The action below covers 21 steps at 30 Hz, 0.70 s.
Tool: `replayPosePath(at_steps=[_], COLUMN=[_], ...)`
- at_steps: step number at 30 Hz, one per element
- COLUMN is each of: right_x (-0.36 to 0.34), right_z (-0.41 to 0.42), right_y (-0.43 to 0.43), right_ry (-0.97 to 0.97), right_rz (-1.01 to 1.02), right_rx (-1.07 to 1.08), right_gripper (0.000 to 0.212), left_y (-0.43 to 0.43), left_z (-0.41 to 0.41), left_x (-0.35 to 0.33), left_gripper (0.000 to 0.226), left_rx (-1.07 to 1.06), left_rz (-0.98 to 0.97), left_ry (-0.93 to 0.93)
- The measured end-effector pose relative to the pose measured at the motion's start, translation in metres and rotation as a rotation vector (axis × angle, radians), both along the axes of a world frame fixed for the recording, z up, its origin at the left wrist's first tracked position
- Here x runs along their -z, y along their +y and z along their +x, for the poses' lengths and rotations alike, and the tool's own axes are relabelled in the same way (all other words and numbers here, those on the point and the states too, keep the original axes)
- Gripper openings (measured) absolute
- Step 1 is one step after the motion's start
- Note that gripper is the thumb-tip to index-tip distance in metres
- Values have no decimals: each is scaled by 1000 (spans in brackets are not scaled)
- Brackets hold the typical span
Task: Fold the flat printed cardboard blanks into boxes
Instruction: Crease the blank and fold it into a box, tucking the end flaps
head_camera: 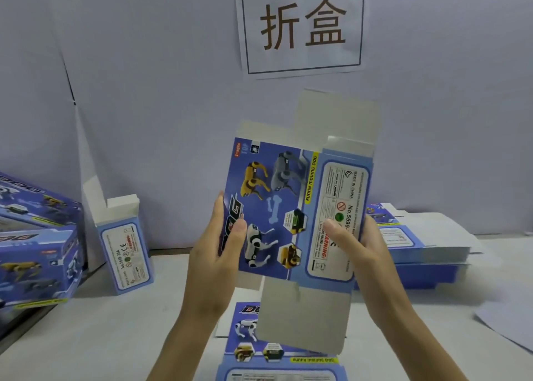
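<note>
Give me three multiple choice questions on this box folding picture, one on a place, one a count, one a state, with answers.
1. Where is the stack of flat blanks? A: on the person's right. B: on the person's left. C: leaning upright against the wall.
2. How many characters does the wall sign carry? A: one. B: two. C: four.
3. The held blank's end flaps are: A: tucked shut. B: torn off. C: sticking out unfolded.
Answers: A, it lies beyond the right hand; B, two brown characters; C, bare grey flaps project above and below where the left hand grips.
</note>
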State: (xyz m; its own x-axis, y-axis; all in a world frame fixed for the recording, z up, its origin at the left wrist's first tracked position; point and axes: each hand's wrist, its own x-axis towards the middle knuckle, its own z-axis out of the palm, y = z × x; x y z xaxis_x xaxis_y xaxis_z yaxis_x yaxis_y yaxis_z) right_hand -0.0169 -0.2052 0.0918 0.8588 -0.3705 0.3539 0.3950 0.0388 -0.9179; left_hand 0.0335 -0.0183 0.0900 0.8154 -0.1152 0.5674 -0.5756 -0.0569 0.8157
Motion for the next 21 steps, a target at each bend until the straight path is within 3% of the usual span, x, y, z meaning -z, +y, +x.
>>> replayPosePath(at_steps=[4,6,9,12,14,16,18,21], right_x=[-1,0,4,1,-1,-5,-4,3], right_z=[1,1,-3,-5,-4,-6,-6,-1], right_y=[-4,1,17,15,-2,-15,-18,-13], right_ry=[21,15,21,33,44,60,71,89], right_rz=[-30,9,-138,-181,-124,-76,-84,-113], right_rx=[-101,-238,-375,-306,-230,-267,-286,-131], right_gripper=[74,74,65,38,33,26,22,26], left_y=[-5,-16,-41,-45,-28,-8,3,4], left_z=[-1,-4,-14,-14,-8,0,1,5], left_x=[4,11,27,28,16,6,2,8], left_gripper=[63,59,46,47,55,75,90,62], left_rx=[11,24,58,57,55,171,230,34], left_rz=[-53,-18,88,91,-53,-196,-138,-127], left_ry=[15,44,99,74,56,172,271,270])
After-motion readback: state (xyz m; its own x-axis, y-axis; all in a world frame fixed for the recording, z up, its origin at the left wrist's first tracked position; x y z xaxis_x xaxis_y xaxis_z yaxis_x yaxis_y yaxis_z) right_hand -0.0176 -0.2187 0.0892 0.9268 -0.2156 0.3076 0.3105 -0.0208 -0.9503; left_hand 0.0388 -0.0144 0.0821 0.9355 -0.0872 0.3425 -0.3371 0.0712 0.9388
